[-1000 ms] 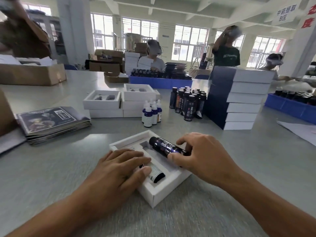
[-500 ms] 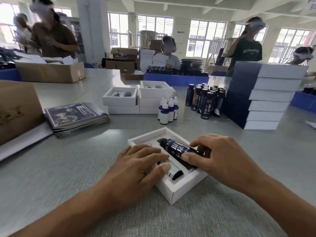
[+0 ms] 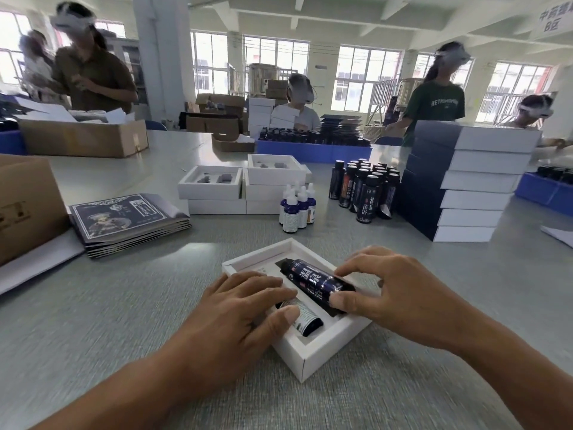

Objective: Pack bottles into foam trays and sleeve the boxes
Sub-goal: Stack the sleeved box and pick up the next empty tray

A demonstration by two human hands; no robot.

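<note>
A white box with a foam tray (image 3: 313, 355) lies on the grey table in front of me. A tall dark bottle (image 3: 313, 282) lies lengthwise in the tray's right slot; my right hand (image 3: 400, 293) pinches its near end between thumb and fingers. A small white-labelled dropper bottle (image 3: 305, 316) lies in the left slot. My left hand (image 3: 245, 308) lies flat over it, fingers straight, thumb touching the bottle; its upper part is hidden.
Small dropper bottles (image 3: 296, 206) and tall dark bottles (image 3: 362, 187) stand behind the box. Empty foam-tray boxes (image 3: 214, 184) sit at centre left, flat dark sleeves (image 3: 130, 221) at left, a stack of sleeved boxes (image 3: 465, 181) at right. Cardboard cartons stand left; several people work across the table.
The camera has swung left. The dark bottle has sunk flatter into its slot under my right hand. My left hand has stayed on the small bottle.
</note>
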